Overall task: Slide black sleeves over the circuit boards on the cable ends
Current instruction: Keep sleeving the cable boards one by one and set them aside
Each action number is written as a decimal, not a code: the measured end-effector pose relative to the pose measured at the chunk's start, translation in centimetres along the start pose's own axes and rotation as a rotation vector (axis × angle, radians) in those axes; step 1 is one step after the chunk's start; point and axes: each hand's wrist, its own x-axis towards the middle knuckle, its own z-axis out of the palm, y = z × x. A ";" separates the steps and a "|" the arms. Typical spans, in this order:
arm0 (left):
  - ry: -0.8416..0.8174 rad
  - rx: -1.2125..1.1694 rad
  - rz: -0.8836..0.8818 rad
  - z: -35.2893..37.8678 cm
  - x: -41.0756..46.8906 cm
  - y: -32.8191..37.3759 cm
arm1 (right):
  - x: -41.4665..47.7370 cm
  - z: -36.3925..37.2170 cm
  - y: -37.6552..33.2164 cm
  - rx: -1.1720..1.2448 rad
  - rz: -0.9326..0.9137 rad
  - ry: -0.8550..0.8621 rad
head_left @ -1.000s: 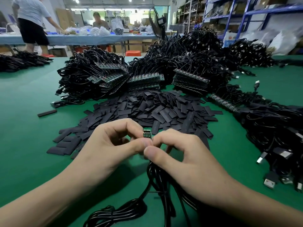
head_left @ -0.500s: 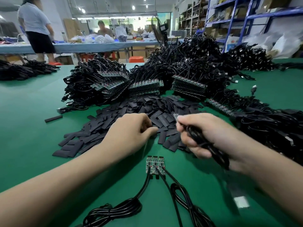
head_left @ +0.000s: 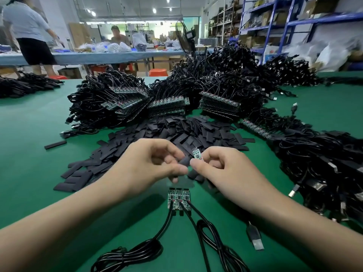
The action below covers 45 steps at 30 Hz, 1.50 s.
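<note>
Your left hand [head_left: 149, 163] pinches a flat black sleeve [head_left: 184, 161]; your right hand [head_left: 225, 169] pinches a small green circuit board [head_left: 197, 154].
The board's lower end sits just beside the sleeve, and it is unclear whether they touch. Directly below the grip, three more green boards [head_left: 179, 199] lie side by side on the green table mat [head_left: 29, 154], their black cables [head_left: 137, 252] trailing toward you. Just beyond your knuckles spreads a loose heap of black sleeves [head_left: 176, 130], with tangled piles of black cable [head_left: 225, 79] behind it. A silver-tipped black USB plug [head_left: 255, 240] lies near your right forearm.
</note>
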 end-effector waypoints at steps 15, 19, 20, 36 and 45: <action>0.247 0.432 0.350 -0.2 -4.7 0.6 | -1.6 0.9 -0.8 0.091 -0.022 -0.122; 0.241 0.419 0.307 -0.7 -5.0 0.0 | -1.6 0.3 -0.4 -0.157 -0.137 -0.099; 0.246 0.420 0.303 -0.8 -5.0 -0.1 | -1.6 0.2 -0.3 -0.194 -0.151 -0.109; 0.168 0.471 0.354 -1.1 -4.8 -0.8 | -1.4 -0.1 0.2 -0.097 -0.152 -0.315; 0.099 0.504 0.325 -1.0 -4.9 -1.2 | -1.6 0.2 0.2 -0.164 -0.171 -0.327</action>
